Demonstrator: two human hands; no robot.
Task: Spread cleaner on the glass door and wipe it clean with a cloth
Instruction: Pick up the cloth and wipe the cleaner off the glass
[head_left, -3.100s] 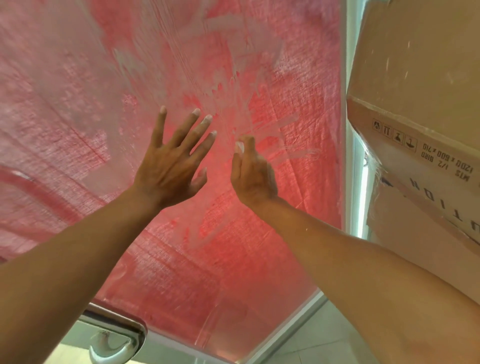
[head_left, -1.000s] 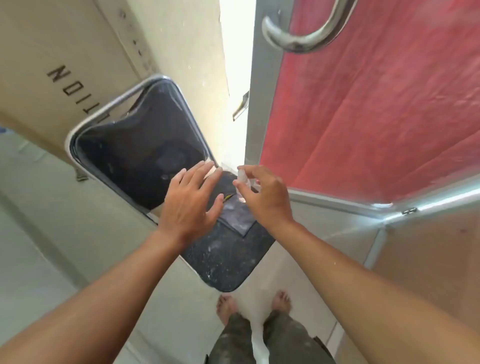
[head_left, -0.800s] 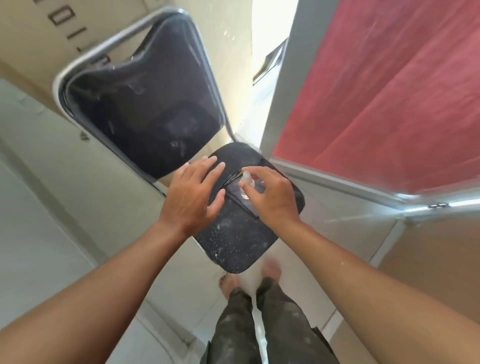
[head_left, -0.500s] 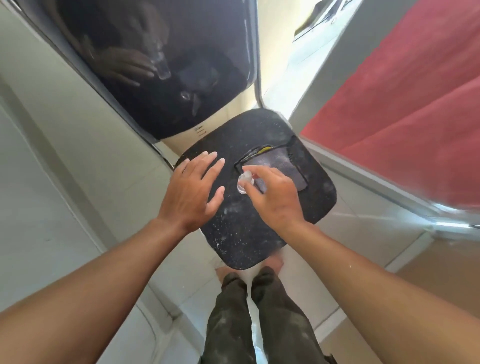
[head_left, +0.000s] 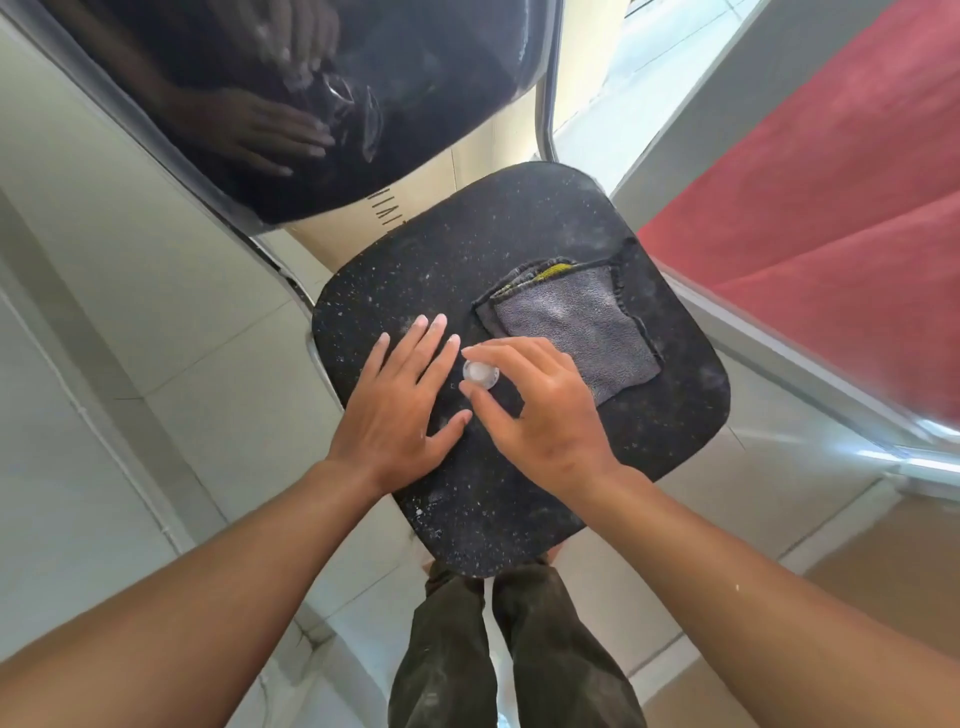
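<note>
I look down at a black chair seat (head_left: 675, 426). My right hand (head_left: 540, 415) pinches a small clear cleaner container (head_left: 480, 374) between thumb and fingers, just above or on the seat. My left hand (head_left: 405, 405) is beside it with fingers straight, palm down over the seat. A folded grey cloth (head_left: 576, 327) lies on the seat just beyond my right hand. The glass door (head_left: 831, 218), with red fabric behind it, runs along the upper right.
The chair's glossy black backrest (head_left: 441, 93) rises at the top and mirrors my hands. A cardboard box (head_left: 415, 208) stands behind the chair. Pale floor tiles (head_left: 130, 364) lie to the left. My legs (head_left: 509, 649) are below the seat.
My view swung from the smeared glass down to the chair. Both hands came down over the seat, the right one carrying the small container closer to the cloth.
</note>
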